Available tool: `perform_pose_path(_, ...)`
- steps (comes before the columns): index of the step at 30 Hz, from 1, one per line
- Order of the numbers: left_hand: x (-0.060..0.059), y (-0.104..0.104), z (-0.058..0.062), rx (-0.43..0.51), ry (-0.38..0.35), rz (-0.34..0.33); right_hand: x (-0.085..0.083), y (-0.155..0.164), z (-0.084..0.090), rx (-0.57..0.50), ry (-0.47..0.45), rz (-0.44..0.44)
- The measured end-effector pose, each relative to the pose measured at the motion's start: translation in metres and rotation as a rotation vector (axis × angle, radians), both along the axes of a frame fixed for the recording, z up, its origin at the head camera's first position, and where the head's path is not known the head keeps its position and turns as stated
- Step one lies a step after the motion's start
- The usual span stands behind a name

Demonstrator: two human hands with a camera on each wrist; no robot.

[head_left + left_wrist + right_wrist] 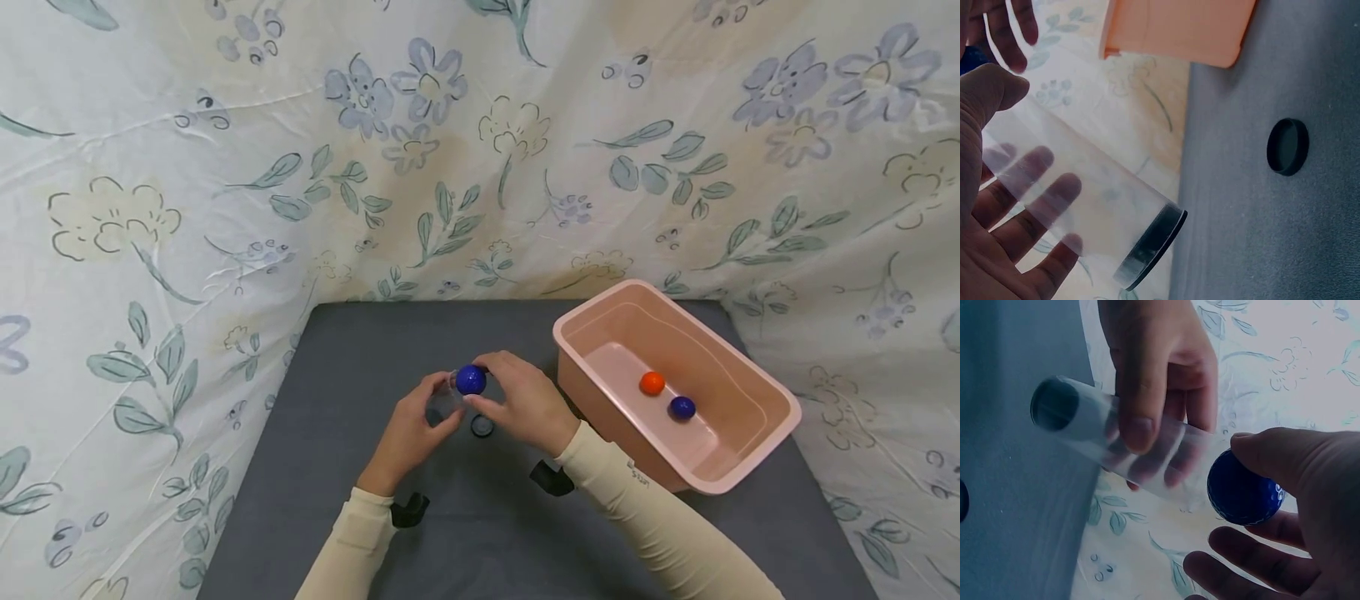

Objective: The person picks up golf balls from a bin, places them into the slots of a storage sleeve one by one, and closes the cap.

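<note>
Blue ball at mouth of clear tube, both hands engaged.

R hand (528, 406): thumb + fingers pinch blue ball (1243, 489), pressed against open end of clear tube (1141, 447). L hand (411, 431): fingers and thumb wrapped round tube mid-length, tube held tilted above the mat; far end closed w/ black cap (1154, 247) (seen edge-on in left wrist view). Just below the grip, on grey mat (360, 350): loose black cap (482, 426), flat, apart from tube. To the right of R hand: pink tub (757, 467), holding orange ball (652, 382) + second blue ball (682, 407), near each other. Floral cloth (225, 167) behind and on both sides.
</note>
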State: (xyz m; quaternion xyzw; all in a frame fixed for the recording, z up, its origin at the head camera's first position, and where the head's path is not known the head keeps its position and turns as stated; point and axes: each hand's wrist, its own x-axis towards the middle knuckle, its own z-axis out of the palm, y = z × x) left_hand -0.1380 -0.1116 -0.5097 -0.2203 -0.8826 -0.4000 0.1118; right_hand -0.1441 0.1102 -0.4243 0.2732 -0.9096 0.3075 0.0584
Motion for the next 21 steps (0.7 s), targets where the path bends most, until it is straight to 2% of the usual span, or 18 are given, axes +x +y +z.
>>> perform_pose_path(10,-0.0011,0.0079,0.0011,-0.002,0.060,-0.050,0.0000,0.0048,-0.0083,0.001,-0.068,0.019)
perform_pose_path(15,-0.0011,0.0103,0.0015,-0.007,0.063,-0.057,-0.0016,0.0089,-0.0092,0.007,-0.112,0.045)
perform_pose_path(19,0.0018,0.0073,0.0012,-0.001,0.054,-0.039,-0.0034,0.0068,-0.0088,0.029,-0.116,0.073)
perform_pose_path(21,0.0048,0.0032,0.0010,0.003,0.045,-0.006,-0.0054,0.0033,-0.0082,0.047,-0.103,0.099)
